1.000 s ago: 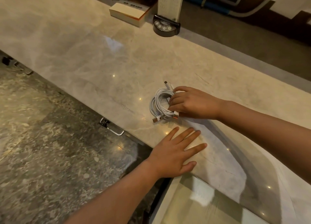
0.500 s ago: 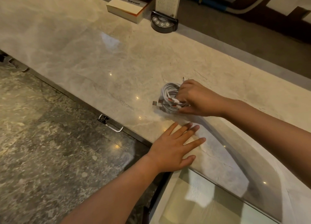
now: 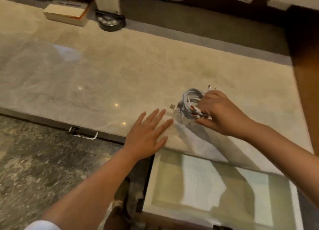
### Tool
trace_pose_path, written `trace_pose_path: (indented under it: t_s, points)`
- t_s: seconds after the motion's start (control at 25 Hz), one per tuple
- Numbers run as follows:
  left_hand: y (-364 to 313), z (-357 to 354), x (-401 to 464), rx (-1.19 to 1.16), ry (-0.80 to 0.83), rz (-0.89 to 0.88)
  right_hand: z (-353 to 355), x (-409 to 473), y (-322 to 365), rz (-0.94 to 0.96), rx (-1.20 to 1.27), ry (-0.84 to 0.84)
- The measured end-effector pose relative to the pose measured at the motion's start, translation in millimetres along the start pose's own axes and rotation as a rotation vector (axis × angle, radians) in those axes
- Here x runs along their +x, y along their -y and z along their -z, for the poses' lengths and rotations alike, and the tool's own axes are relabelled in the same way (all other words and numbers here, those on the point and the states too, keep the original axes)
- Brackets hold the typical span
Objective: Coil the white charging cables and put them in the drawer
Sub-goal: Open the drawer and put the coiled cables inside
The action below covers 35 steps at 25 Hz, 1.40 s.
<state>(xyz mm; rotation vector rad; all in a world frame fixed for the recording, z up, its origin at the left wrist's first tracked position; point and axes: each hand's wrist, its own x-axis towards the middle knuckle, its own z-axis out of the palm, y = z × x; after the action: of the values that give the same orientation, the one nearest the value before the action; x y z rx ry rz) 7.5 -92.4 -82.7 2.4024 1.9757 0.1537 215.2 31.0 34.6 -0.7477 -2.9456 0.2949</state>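
Note:
A bundle of coiled white charging cables with orange-tipped plugs is held just above the marble counter, near its front edge. My right hand grips the bundle from the right, fingers curled round the coils, and hides its right side. My left hand lies flat with spread fingers on the counter's front edge, just left of the bundle. Below the counter edge the drawer stands pulled out, its pale lined bottom showing.
At the counter's back stand a white box with an orange edge and a black round base with buttons holding an upright card. A metal handle sits under the counter edge at the left. The floor below is dark stone.
My right hand has closed round the cable bundle and raised it off the counter. My left hand has stayed flat on the counter edge. The view has shifted right, showing more of the drawer.

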Motion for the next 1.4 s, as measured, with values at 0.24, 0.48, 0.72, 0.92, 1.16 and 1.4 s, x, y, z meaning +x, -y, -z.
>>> trace_pose_path:
  t_s: [0.24,0.48,0.72,0.92,1.16,1.4]
  points:
    - [-4,5,0,-0.006,0.011,-0.008,-45,-117,65,-0.234,0.182,-0.031]
    - [-3,7,0,-0.015,0.068,0.012,-88,-154,129,-0.317,0.224,-0.056]
    - [-2,7,0,-0.068,0.088,0.018,-159,-125,125,-0.388,-0.007,0.078]
    - [-2,6,-1,-0.079,0.083,0.012,-193,-111,125,-0.409,-0.226,0.194]
    - [-1,6,-1,-0.093,0.086,0.009,-202,-110,119,-0.393,-0.302,0.225]
    - [-1,4,0,-0.085,0.056,0.005,-179,-135,119,-0.407,0.035,-0.040]
